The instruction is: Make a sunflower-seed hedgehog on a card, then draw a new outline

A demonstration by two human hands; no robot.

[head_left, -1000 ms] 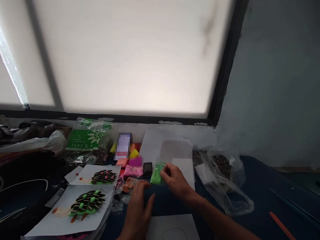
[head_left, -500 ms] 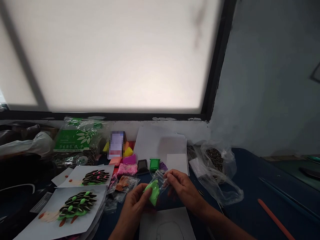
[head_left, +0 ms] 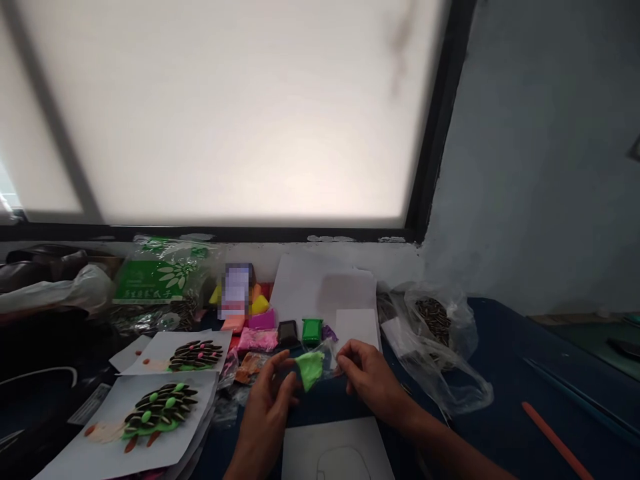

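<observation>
A light green piece of modelling clay (head_left: 310, 370) shows with a clear plastic bag (head_left: 329, 353) between my hands, above the dark blue table cover. My right hand (head_left: 367, 377) pinches the plastic bag at its right side. Just left of the clay is my left hand (head_left: 270, 397), its thumb and fingers parted and apparently off the clay. Below them lies a white sheet (head_left: 335, 440) with a curved pencil outline, cut off by the picture's bottom edge.
At left lie sheets with hedgehog figures (head_left: 155, 413) of clay and seeds. Behind are coloured clay packs (head_left: 257, 339), a green pack (head_left: 312, 331) and a seed bag (head_left: 147, 280). At right are an open bag of seeds (head_left: 435, 320) and an orange stick (head_left: 553, 437).
My left hand has loosened from the green clay and its fingers have spread. The right hand keeps its pinch on the bag. The view has shifted slightly.
</observation>
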